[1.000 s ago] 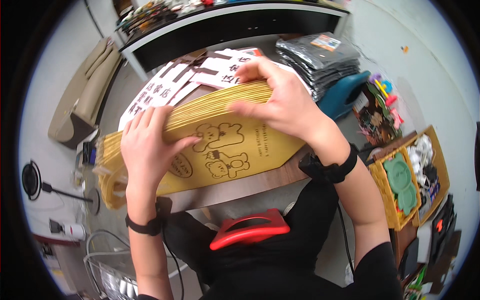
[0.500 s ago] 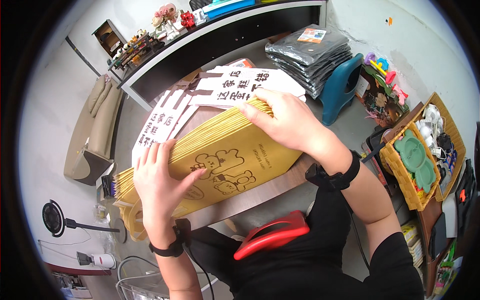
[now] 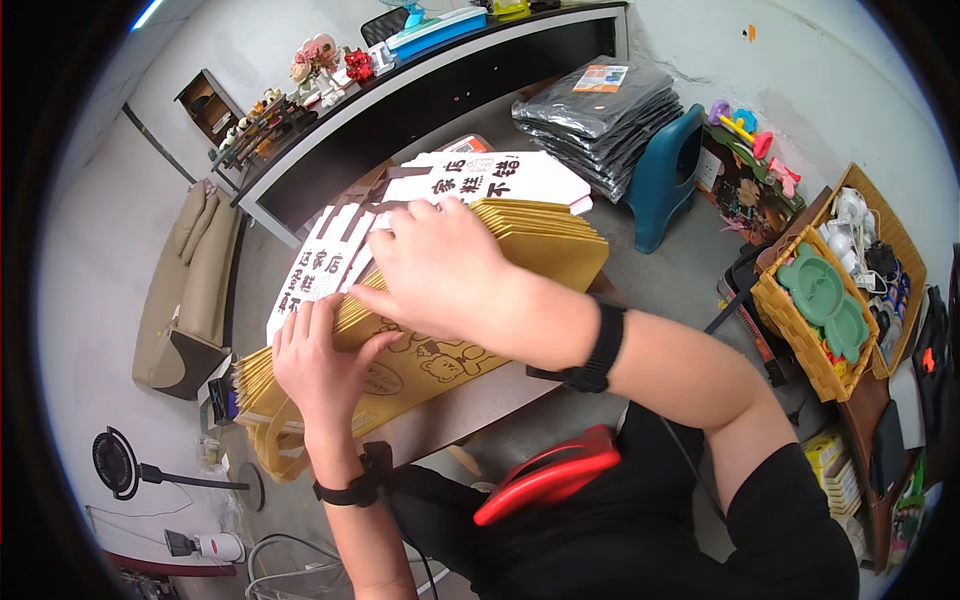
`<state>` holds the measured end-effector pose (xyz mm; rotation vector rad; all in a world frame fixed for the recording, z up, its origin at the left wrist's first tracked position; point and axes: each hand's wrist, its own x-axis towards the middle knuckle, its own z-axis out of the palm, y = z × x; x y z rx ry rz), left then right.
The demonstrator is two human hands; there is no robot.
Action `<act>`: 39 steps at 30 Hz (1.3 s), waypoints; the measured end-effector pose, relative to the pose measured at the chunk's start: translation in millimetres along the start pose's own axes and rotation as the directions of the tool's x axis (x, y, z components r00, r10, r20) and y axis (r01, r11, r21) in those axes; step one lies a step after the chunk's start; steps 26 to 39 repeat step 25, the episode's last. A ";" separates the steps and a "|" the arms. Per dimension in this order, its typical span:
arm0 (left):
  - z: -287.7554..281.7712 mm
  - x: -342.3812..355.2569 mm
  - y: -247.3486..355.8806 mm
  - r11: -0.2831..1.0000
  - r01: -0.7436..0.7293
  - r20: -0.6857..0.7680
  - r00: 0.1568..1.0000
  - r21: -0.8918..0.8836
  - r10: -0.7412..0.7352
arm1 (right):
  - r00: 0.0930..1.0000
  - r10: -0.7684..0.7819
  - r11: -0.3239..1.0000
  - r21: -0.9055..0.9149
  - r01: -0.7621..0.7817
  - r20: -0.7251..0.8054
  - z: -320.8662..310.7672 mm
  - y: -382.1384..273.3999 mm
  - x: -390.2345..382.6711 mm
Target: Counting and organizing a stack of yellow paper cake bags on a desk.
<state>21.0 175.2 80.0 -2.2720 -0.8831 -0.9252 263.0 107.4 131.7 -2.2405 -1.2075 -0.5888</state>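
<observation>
A thick stack of gold paper bags (image 3: 555, 235), printed with cartoon bears, stands on edge and leans on the brown table (image 3: 455, 412). My left hand (image 3: 322, 370) grips the stack near its left end, fingers over the top edges and thumb on the front face. Just right of it, my right hand (image 3: 445, 275) lies across the top edges with curled fingers, its thumb close to my left fingers. Gold handles (image 3: 278, 445) hang at the lower left. White paper bags (image 3: 325, 255) with black lettering lie behind the stack.
Black plastic-wrapped packs (image 3: 600, 120) are piled behind, beside a teal chair (image 3: 665, 180). At right a woven basket (image 3: 815, 345) holds a green divided tray (image 3: 825, 300). A red stool (image 3: 545, 475) is between my legs. A beige sofa (image 3: 190, 290) stands far left.
My right hand has moved left along the top edges, from the stack's right part to beside my left hand. The bags' right ends now fan apart. My left hand keeps its hold.
</observation>
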 end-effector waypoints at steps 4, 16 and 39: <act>-4.4 -4.1 -2.9 1.000 0.019 0.047 0.999 0.004 -0.019 | 1.000 -0.016 1.000 -0.027 0.016 -0.024 -0.3 -7.0 2.9; -29.9 -20.2 -74.0 0.988 0.103 0.309 0.942 0.115 -0.134 | 0.998 0.005 0.992 -0.125 -0.013 -0.061 5.1 -7.8 1.7; -96.5 -99.5 22.2 0.994 0.094 0.113 0.990 -0.064 -0.086 | 0.946 -0.309 0.942 0.107 0.319 -0.098 21.2 22.2 -7.8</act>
